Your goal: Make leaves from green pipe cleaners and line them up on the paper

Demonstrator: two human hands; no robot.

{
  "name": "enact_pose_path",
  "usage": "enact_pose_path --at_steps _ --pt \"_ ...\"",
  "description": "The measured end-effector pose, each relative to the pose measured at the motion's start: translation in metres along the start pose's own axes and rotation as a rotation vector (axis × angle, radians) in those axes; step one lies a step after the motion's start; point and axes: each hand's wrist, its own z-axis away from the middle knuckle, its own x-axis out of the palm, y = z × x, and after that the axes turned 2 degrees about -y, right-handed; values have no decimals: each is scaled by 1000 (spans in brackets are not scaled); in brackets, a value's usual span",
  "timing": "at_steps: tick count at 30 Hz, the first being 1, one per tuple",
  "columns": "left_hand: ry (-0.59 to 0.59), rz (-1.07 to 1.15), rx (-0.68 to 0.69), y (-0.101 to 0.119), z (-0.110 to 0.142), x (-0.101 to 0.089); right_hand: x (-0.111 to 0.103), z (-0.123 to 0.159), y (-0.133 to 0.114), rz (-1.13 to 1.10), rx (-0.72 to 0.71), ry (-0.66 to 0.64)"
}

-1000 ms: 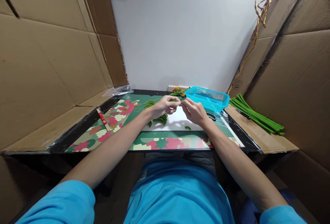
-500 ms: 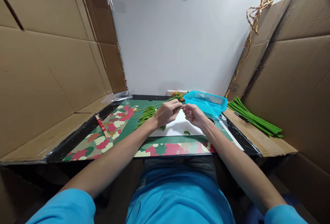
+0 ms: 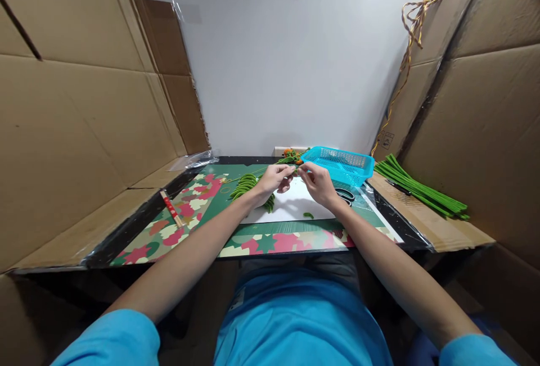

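Observation:
My left hand (image 3: 277, 180) and my right hand (image 3: 317, 182) meet above a white sheet (image 3: 291, 211), fingertips pinched close together. A small green piece (image 3: 296, 171), apparently pipe cleaner, shows between them, mostly hidden by the fingers. Just left of my left hand lies a row of curved green pipe-cleaner pieces (image 3: 243, 185), some partly covered by that hand. One short curved green piece (image 3: 308, 215) rests alone on the sheet, below my hands. Black-handled scissors (image 3: 346, 195) lie beside my right wrist, partly hidden by it.
A blue plastic basket (image 3: 343, 166) stands at the back right, with orange and green flowers (image 3: 292, 156) beside it. Long green pipe cleaners (image 3: 422, 189) and a black pen (image 3: 397, 187) lie on cardboard at right. Red-wrapped chopsticks (image 3: 171, 208) lie at left. Cardboard walls (image 3: 84, 124) flank the table.
My fingers have shifted, and the right hand has turned, its fingers now bent downward at the tips. A bit of green now shows between the hands. The view has moved slightly; more of the scissors shows.

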Motion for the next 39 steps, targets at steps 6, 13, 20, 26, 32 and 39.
enact_pose_path --at_steps 6,13,20,26,32,39 --pt "-26 -10 58 12 6 -2 -2 -1 1 -60 47 -63" --pt "27 -165 203 29 14 1 -9 -6 10 -163 221 -177" --pt "-1 -119 78 17 -1 -5 -10 -7 7 -121 142 -96" --pt "-105 -25 -33 12 -1 -9 -9 -2 -2 15 37 -52" --pt "-62 -88 78 30 11 0 -8 -2 1 7 65 -53" --pt "63 -225 204 38 15 9 -16 -8 3 -104 120 -4"
